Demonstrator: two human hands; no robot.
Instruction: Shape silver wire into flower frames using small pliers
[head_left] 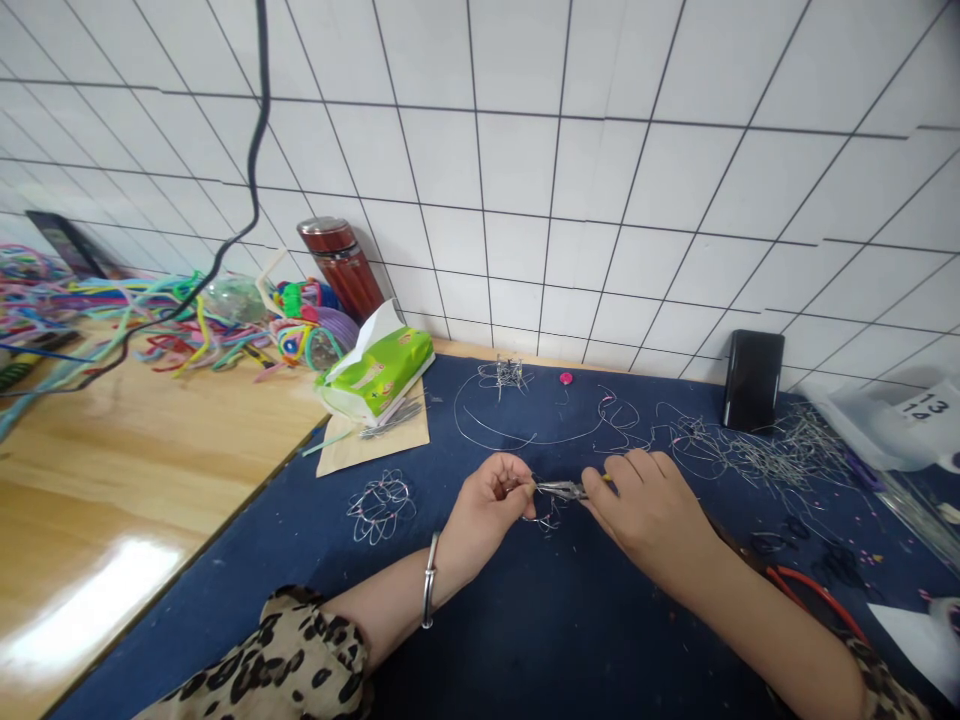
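Near the middle of the dark blue mat (pixel 480 620), my left hand (pixel 499 495) pinches a small piece of bent wire (pixel 547 520), part of which hangs below the fingers. My right hand (pixel 645 500) is wrapped round the handles of a pair of pliers (pixel 562 490). The plier jaws point left and meet the wire at my left fingertips; the exact contact is too small to make out. To the left on the mat lies a flower-shaped wire piece (pixel 381 507) with small pink spots.
Loose wire (pixel 757 445) lies tangled at the right, by a black phone (pixel 754 380) leaning on the wall. A green tissue pack (pixel 379 375) and red thermos (pixel 343 270) stand at back left, near colourful pipe cleaners (pixel 217 340). Red-handled tool (pixel 817 595) lies near my right forearm.
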